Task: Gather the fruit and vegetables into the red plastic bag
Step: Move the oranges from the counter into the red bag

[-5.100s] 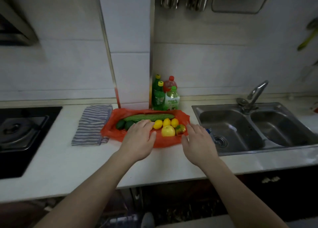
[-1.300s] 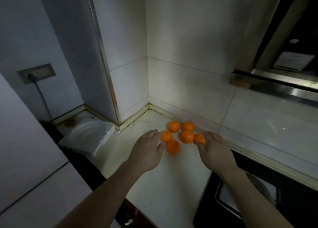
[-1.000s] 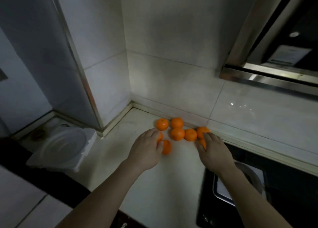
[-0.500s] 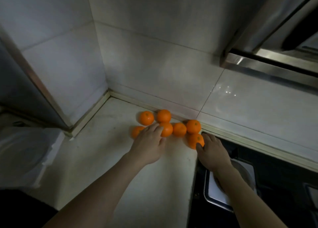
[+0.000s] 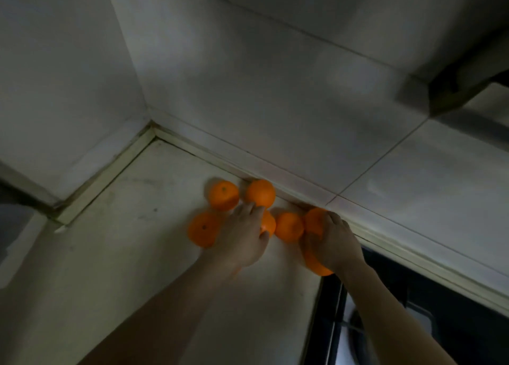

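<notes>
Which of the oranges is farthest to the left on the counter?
The orange just left of the left hand; every other one lies further right.

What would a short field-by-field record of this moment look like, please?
place: counter corner, below a tiled wall
oranges: seven, in a loose cluster by the wall
left hand: lies over the middle orange; grip unclear
right hand: fingers curled over the end orange; another orange shows beneath the palm
bag: not in view
hob: dark, right of the counter
</notes>
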A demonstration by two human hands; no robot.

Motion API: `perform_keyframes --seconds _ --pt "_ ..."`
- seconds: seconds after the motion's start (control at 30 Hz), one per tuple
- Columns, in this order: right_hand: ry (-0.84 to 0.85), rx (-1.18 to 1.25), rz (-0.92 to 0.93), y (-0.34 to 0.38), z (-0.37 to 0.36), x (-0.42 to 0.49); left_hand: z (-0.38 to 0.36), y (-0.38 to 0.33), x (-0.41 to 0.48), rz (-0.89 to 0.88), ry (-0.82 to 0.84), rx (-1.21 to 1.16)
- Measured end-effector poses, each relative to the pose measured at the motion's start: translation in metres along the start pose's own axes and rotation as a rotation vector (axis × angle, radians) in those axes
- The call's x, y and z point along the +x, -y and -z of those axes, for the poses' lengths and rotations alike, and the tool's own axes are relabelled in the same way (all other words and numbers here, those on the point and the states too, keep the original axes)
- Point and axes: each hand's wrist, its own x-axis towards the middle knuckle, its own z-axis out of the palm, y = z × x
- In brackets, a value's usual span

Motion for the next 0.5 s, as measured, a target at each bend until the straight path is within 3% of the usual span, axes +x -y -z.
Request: perform_keyframes --seconds 0.5 --pt "-0.063 -0.045 0.045 -0.008 -0.015 0.025 -0.017 0.011 0.014 0.040 -0.031 -0.073"
